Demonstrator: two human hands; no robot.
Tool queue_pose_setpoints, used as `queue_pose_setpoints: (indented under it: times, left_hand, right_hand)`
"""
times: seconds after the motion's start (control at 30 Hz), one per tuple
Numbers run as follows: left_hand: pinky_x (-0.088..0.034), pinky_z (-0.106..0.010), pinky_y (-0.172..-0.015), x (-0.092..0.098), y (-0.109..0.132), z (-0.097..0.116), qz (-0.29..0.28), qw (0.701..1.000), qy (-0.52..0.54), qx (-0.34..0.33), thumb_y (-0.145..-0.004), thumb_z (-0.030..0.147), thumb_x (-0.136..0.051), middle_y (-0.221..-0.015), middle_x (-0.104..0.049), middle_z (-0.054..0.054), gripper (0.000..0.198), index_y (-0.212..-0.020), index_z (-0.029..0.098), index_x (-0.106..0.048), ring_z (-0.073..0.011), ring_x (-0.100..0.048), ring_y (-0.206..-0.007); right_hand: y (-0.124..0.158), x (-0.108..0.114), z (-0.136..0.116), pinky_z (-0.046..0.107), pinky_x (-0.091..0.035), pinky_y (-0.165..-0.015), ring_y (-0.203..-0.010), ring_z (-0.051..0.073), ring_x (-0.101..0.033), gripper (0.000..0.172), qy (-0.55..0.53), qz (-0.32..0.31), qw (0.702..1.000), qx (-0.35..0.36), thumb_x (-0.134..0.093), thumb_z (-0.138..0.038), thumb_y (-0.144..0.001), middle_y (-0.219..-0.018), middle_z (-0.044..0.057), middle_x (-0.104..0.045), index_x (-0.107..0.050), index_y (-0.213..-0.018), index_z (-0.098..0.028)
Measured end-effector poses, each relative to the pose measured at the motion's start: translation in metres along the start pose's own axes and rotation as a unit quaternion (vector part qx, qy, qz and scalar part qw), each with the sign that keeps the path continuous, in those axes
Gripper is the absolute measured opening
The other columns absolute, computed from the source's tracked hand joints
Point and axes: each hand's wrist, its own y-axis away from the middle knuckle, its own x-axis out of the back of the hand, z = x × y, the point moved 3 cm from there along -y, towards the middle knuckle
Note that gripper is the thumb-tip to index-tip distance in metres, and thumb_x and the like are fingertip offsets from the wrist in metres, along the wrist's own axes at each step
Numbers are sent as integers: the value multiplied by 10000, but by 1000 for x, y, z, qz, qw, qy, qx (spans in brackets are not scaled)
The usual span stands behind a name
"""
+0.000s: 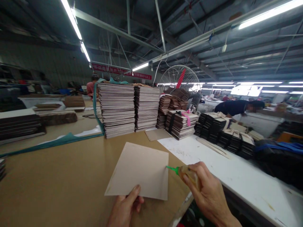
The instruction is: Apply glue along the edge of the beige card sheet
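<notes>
My left hand (126, 206) grips the near edge of a flat beige board (142, 170), thumb on top and fingers underneath. The board is tilted a little above the brown tabletop. My right hand (207, 192) is wrapped round a yellowish squeeze bottle (188, 177) with a green nozzle (172, 169). The nozzle points left, and its tip is at the board's right edge; whether it touches cannot be made out. Part of the bottle is hidden behind my fingers.
Two tall stacks of boards (118, 110) stand behind the brown table (59, 176), beside a tied bundle (181, 126). Black bundles (210, 126) lie on the white table (236, 170) at right. A teal strip (61, 142) crosses the left. A large fan (196, 78) and a bent-over person (232, 107) are farther back.
</notes>
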Motion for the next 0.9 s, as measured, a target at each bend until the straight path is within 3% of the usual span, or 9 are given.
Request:
queue_pose_setpoints:
  times: [0.2, 0.4, 0.63, 0.8, 0.9]
  left_hand:
    - [-403, -231, -472, 0, 0, 1, 18, 1000, 22, 7, -610, 572, -803, -713, -574, -40, 641, -952, 99, -539, -162, -523, -632]
    - [-402, -229, -461, -2, 0, 5, 32, 998, 53, 14, -587, 509, -838, -737, -554, -24, 582, -893, 104, -552, -148, -532, -622]
    - [-402, -225, -445, 0, -1, 4, 41, 997, 61, 18, -517, 550, -859, -731, -556, -24, 679, -904, 100, -530, -152, -539, -614]
    - [-403, -227, -452, 0, 0, 4, 41, 997, 54, 18, -511, 564, -854, -743, -559, -21, 734, -960, 102, -503, -149, -530, -613]
    - [-398, -221, -449, -1, 1, 6, 41, 997, 56, 20, -502, 561, -858, -725, -562, -22, 730, -952, 102, -512, -144, -526, -605]
  right_hand:
    - [-2, 6, -3, 237, -510, -642, -757, 90, -593, 198, 1, 78, 997, 25, -530, -408, -909, -931, -11, -561, -521, -1026, -248]
    - [14, 4, 5, 185, -480, -736, -868, 76, -543, 212, -97, 136, 986, -4, -606, -328, -874, -946, 0, -552, -536, -1042, -219]
    - [26, -1, 2, 174, -491, -671, -785, 78, -570, 192, -61, 84, 994, 23, -580, -345, -886, -904, 1, -558, -537, -1018, -214]
    - [31, 2, -5, 172, -504, -635, -766, 75, -575, 140, -71, -20, 996, 47, -544, -322, -904, -902, -8, -564, -514, -1011, -237]
    - [30, 6, -4, 178, -505, -642, -777, 78, -579, 162, -66, 7, 997, 35, -549, -337, -900, -927, -5, -563, -522, -1029, -242]
